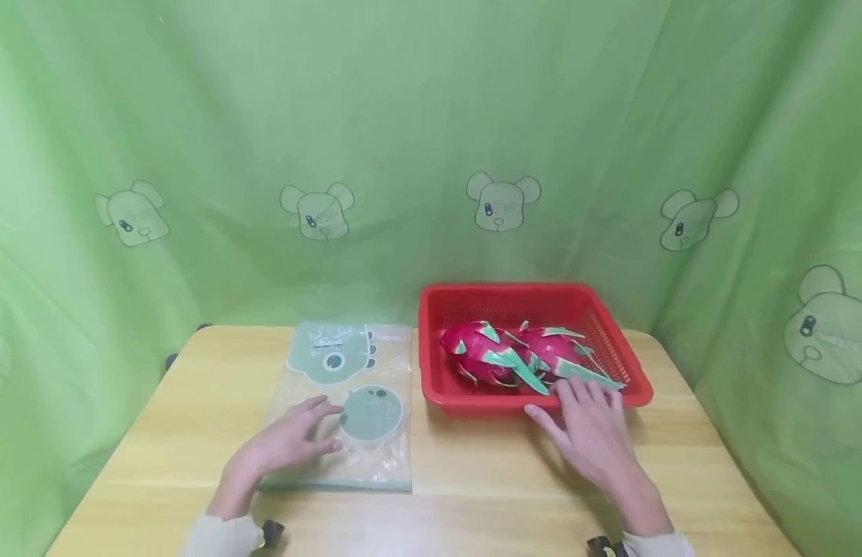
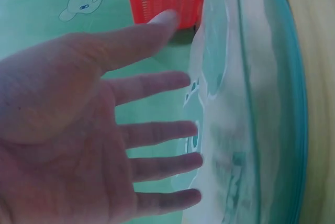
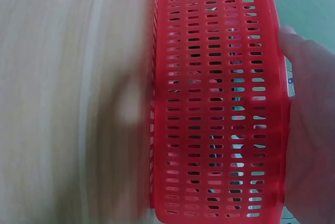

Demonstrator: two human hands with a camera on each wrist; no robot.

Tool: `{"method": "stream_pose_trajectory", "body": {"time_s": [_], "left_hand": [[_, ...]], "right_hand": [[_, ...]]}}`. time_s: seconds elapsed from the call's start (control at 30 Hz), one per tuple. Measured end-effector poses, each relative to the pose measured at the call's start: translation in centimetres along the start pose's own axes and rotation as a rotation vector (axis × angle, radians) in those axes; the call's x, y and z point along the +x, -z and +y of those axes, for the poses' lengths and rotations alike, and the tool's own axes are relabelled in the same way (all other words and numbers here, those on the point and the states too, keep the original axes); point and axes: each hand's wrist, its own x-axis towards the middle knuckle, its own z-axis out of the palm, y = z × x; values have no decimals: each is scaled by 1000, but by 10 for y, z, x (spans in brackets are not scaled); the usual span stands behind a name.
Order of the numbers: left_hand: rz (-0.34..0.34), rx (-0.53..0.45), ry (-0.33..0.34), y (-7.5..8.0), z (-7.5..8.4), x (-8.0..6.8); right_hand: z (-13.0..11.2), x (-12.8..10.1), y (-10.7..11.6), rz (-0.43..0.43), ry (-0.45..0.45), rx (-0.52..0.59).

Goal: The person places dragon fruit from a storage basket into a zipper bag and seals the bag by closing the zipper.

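Over a clear plastic bag with green cartoon prints [image 1: 371, 414], my left hand [image 1: 292, 441] hovers with its fingers spread and nothing in its grasp. The left wrist view shows the palm side of that hand [image 2: 78, 124] beside the bag [image 2: 225, 130]. A red plastic basket [image 1: 466, 401] stands to the right, holding two pink dragon fruits, one on the left [image 1: 476, 348] and one on the right [image 1: 552, 346], both with green scales. My right hand [image 1: 594, 433] reaches over the basket's front rim, fingertips beside the right fruit's green tips. Its thumb lies at the rim.
The wooden table [image 1: 473, 464] carries both the bag and the basket. A green curtain with bear-head outlines [image 1: 431, 139] hangs close behind the table and along both sides. The basket's slotted wall [image 3: 220, 103] fills much of the right wrist view.
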Motion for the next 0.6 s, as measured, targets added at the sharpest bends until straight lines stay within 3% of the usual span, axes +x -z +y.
{"method": "stream_pose_trajectory", "body": {"time_s": [0.27,0.6], "left_hand": [[-73,-4,38,2,0,-6],[-108,27,97,-11,12,-8]], "right_hand": [[0,2,-4,-16,-16,-23],[-2,1,-7,-7,-32,-41]]}}
